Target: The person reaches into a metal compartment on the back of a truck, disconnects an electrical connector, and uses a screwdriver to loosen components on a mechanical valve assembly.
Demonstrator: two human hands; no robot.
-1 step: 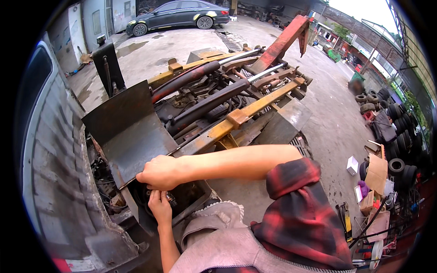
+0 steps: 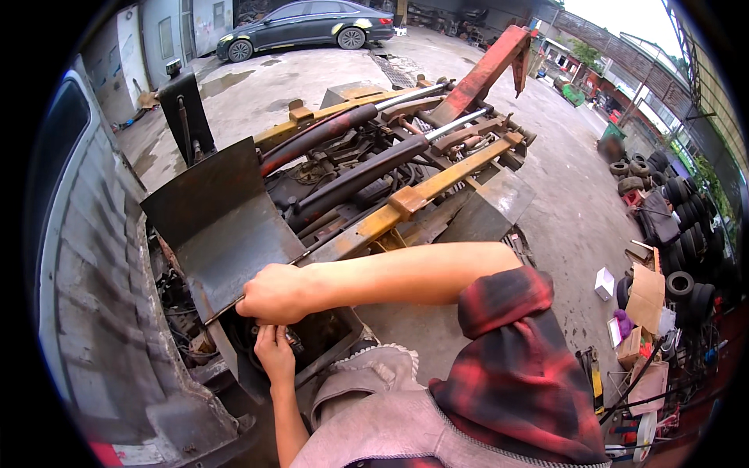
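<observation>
**Rust, yellow and red plaid in the yard**

From my feed, the folded steel plate (image 2: 222,226) reads dull grey streaked with brown rust. The beam (image 2: 425,195) beside it is worn yellow, the cylinders (image 2: 351,175) near-black, the raised arm (image 2: 488,70) faded red. My right hand (image 2: 273,294) comes from a rolled sleeve (image 2: 515,351) checked red and black, over a pale grey vest (image 2: 382,425). The parked car (image 2: 308,23) is dark green-grey; the stacked tyres (image 2: 679,210) are black.
</observation>
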